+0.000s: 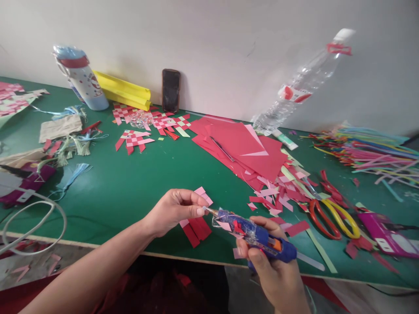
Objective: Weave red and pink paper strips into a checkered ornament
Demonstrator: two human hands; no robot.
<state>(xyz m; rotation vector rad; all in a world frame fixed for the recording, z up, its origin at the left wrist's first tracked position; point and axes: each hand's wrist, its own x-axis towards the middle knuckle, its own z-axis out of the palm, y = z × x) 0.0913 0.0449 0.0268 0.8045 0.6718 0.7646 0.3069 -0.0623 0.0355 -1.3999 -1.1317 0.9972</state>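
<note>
My left hand (175, 210) pinches a small woven piece of pink and red paper strips (197, 226) above the front edge of the green table (131, 192). My right hand (275, 266) grips a blue hot glue gun (262, 237), wrapped in clear tape. Its metal nozzle (209, 211) touches the paper right at my left fingertips. Both hands are closed on what they hold.
Red paper sheets (242, 146) lie mid-table with cut scraps (278, 192). Red-and-yellow scissors (334, 216) sit right. Woven mats (134, 139), a phone (171, 90), a bottle (83, 80), a yellow roll (124, 89), a clear plastic bottle (301, 87) and coloured strips (376, 152) are further back.
</note>
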